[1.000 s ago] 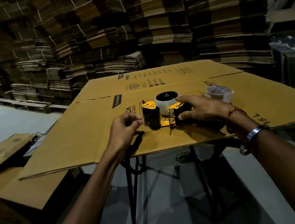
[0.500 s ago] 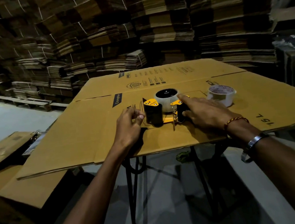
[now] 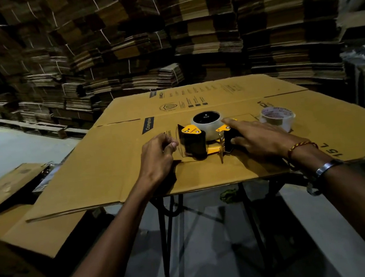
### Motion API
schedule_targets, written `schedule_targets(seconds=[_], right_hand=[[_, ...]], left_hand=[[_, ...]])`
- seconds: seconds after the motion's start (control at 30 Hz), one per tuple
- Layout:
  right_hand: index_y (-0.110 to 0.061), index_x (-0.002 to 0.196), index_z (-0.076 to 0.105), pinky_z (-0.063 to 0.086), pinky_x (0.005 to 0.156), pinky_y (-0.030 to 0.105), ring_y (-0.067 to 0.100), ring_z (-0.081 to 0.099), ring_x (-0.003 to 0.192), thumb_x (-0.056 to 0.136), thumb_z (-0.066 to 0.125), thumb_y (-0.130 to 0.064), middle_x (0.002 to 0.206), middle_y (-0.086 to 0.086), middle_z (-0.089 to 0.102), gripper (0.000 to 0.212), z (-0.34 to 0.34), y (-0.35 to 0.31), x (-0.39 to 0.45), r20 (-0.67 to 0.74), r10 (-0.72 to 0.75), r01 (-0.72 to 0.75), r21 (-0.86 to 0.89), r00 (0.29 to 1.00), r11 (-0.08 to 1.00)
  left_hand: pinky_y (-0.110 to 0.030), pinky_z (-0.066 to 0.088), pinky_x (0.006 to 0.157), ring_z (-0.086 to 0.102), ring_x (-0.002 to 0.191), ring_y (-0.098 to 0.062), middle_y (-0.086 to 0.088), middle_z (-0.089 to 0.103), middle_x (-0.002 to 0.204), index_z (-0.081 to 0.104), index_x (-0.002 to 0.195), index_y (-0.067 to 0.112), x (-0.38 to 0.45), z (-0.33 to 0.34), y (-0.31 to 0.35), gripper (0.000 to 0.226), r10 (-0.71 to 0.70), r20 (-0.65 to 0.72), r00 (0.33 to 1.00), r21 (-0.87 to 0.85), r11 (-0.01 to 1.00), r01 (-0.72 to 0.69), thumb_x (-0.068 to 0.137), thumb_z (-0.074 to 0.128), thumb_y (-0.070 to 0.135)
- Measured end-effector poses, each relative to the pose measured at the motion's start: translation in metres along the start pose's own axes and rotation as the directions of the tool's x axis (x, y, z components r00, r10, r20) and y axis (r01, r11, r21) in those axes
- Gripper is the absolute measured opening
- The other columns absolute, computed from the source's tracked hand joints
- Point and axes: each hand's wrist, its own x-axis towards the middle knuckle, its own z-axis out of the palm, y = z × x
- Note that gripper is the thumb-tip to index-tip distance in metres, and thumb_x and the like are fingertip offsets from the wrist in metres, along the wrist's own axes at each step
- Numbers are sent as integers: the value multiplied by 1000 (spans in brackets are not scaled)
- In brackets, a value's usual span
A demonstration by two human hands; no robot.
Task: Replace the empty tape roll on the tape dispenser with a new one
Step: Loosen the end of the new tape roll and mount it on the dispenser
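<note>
Dispenser between both hands

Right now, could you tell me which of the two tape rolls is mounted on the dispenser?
The clear roll with the black hub sits on the yellow dispenser between both hands. The other roll lies loose on the cardboard, farther right.

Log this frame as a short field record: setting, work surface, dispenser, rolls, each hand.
setting: stacks of flattened cartons behind
work surface: flattened cardboard sheet laid over a black-legged stand
tape dispenser: yellow and black, lying on the sheet
mounted roll: whitish tape roll seated on the dispenser's hub
loose roll: lies flat on the sheet, off to the right, apart from the dispenser
left hand: fingers curled, fingertips pinched by the dispenser's front end, apparently on the clear tape end
right hand: laid over the dispenser's handle side, index finger stretched toward the mounted roll
</note>
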Motion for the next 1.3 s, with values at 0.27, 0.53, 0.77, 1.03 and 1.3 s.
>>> schedule_targets(seconds=[0.27, 0.53, 0.77, 1.03, 1.3], right_hand=[[-43, 159, 9, 49, 95, 44, 30, 52, 128, 106, 45, -38, 153, 7, 47, 65, -2, 8, 6, 33, -28, 28, -9, 999, 1000], [-44, 158, 12, 50, 98, 40, 26, 47, 128, 102, 42, -54, 150, 1, 34, 65, -3, 13, 9, 39, -83, 81, 28, 996, 996], [-40, 158, 20, 50, 98, 41, 23, 48, 125, 101, 40, -54, 148, 1, 35, 62, -4, 12, 10, 4, -100, 99, 43, 995, 994], [-42, 156, 23, 51, 97, 45, 25, 49, 126, 101, 42, -54, 149, -1, 37, 60, -1, 16, 14, -13, -109, 110, 34, 994, 993], [-40, 157, 23, 50, 95, 38, 22, 48, 123, 102, 43, -51, 147, -1, 38, 60, 0, 17, 15, -26, -111, 112, 44, 994, 993]], left_hand=[[-33, 52, 85, 61, 100, -17, -2, 66, 102, 71, 96, 12, 25, 13, -12, 11, 77, 38, 996, 12, 997, -77, 96, 61, 12], [-47, 45, 104, 54, 117, -13, -8, 60, 125, 62, 91, 15, 41, 2, -22, 13, 43, 347, 937, -219, 975, 36, 99, 54, 9], [-16, 43, 89, 46, 125, -13, -2, 45, 137, 66, 95, 11, 42, -13, -22, 8, 32, 405, 914, -123, 992, 20, 98, 58, 13], [-37, 52, 78, 65, 88, -17, -10, 69, 95, 65, 99, 6, 23, -13, -26, 10, 60, 413, 909, -120, 993, -11, 99, 55, 10], [-24, 46, 91, 55, 112, -10, -1, 58, 118, 68, 95, 12, 29, -13, -31, 7, 118, 306, 945, -144, 987, -76, 96, 61, 13]])
